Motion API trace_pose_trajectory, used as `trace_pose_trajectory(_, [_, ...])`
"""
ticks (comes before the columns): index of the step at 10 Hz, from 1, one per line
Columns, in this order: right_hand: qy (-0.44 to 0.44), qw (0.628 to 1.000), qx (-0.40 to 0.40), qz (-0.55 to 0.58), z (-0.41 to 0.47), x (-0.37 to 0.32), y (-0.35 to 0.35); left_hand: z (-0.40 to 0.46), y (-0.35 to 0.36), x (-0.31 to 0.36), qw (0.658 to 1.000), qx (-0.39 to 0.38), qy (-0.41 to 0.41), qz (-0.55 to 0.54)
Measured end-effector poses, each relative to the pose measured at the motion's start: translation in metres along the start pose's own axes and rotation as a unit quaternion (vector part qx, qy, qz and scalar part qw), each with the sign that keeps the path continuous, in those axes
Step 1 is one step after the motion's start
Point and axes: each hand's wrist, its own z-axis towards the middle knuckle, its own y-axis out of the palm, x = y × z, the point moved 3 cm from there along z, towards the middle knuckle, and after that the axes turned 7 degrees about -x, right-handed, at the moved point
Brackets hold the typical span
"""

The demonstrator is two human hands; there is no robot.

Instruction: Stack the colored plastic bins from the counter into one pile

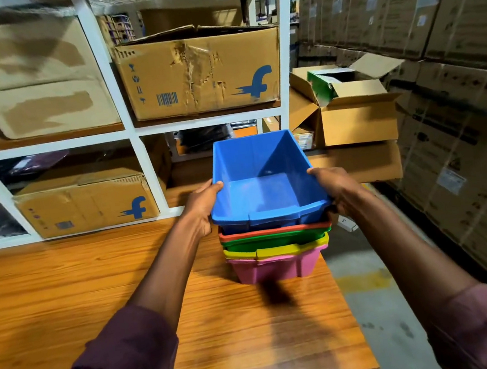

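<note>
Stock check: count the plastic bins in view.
5, all in one pile: blue bin on top, then red bin, green bin, yellow bin, pink bin. Others may hide inside.

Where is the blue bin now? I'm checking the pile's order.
Head view, centre-right: the blue bin tops the pile above the red bin, held by the left hand and right hand.

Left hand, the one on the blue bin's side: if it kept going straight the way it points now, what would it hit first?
The left hand grips the blue bin at its left rim and points toward the white shelf. That shelf's upright post looks first in line, though depth is unclear.
</note>
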Motion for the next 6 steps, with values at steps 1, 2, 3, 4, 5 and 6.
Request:
trace_pose_trajectory(1, [-0.03,0.999,0.02,0.009,0.007,0.011,0.003,-0.001,0.001,-0.009,1.0,-0.003,0.0,-0.01])
trace_pose_trajectory(2, [-0.041,0.999,0.03,0.011,0.009,0.016,0.001,-0.005,0.002,-0.008,1.0,0.003,0.01,-0.022])
trace_pose_trajectory(3, [-0.051,0.997,0.052,0.014,0.009,0.016,-0.002,-0.007,0.0,-0.007,0.999,0.007,0.014,-0.045])
trace_pose_trajectory(4, [-0.077,0.993,0.084,-0.003,-0.003,0.014,-0.002,-0.015,-0.003,-0.007,0.998,0.012,0.016,-0.054])
trace_pose_trajectory(5, [-0.125,0.984,0.121,-0.04,-0.02,0.013,-0.003,-0.022,-0.006,-0.011,0.999,0.02,0.022,-0.023])
trace_pose_trajectory(6, [-0.189,0.958,0.159,-0.147,-0.049,0.012,0.001,-0.045,-0.007,-0.017,0.998,0.028,0.054,0.035])
